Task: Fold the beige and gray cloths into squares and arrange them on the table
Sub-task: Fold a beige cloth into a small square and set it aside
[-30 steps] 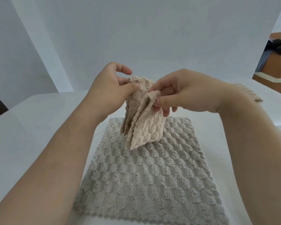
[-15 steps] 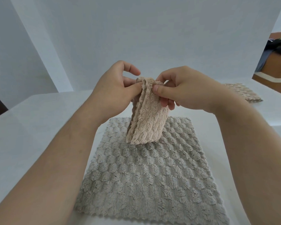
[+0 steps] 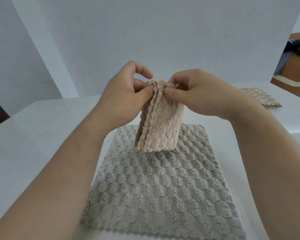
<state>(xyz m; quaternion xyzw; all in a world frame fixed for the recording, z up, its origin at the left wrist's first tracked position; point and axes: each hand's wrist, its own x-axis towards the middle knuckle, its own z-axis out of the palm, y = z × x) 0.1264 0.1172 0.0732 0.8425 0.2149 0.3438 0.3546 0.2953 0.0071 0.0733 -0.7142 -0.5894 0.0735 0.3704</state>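
A beige cloth (image 3: 160, 125), folded into a narrow hanging bundle, is held up by its top edge above the table. My left hand (image 3: 123, 99) pinches that top edge from the left, and my right hand (image 3: 197, 94) pinches it from the right, thumbs almost touching. Its lower end hangs just over the far part of a gray cloth (image 3: 161, 184), which lies spread flat as a large square on the white table (image 3: 42, 135) in front of me.
A folded cloth (image 3: 260, 97) lies on the table at the far right, behind my right wrist. White panels stand behind and to the left of the table. Brown furniture with dark clothing (image 3: 298, 47) shows past the right edge.
The beige cloth's loose layers have been brought together into a tighter, flatter bundle. Both hands rose slightly and closed in on its top edge. The gray cloth stayed still.
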